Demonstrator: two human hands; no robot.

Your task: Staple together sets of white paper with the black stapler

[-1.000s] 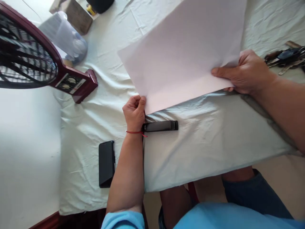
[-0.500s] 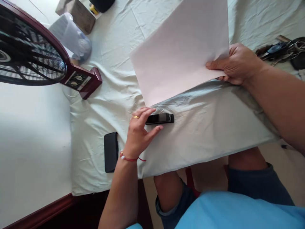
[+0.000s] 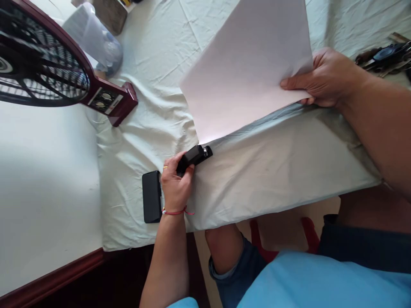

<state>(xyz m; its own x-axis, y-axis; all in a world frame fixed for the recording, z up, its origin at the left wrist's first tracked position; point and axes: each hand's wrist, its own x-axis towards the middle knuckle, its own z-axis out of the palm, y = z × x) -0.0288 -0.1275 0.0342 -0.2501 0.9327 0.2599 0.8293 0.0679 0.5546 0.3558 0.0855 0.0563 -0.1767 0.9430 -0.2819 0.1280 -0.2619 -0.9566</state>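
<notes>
My left hand (image 3: 175, 184) is closed round a black stapler (image 3: 195, 155), lifted off the cloth with its nose just below the lower corner of the white paper (image 3: 248, 68). My right hand (image 3: 324, 79) pinches the paper's right edge, thumb on top, and holds the sheets tilted above the table. A red string is round my left wrist, and one finger wears a gold ring.
A black phone (image 3: 151, 196) lies flat just left of my left hand. A maroon table fan (image 3: 45, 64) stands at the left, with a translucent plastic jug (image 3: 94, 40) behind it. Keys and dark items (image 3: 383, 57) lie at the far right. A wrinkled white cloth (image 3: 272, 162) covers the table.
My left hand let go of the paper's corner, moved down to the stapler and closed round it, lifting and turning it toward the paper. My right hand kept hold of the paper.
</notes>
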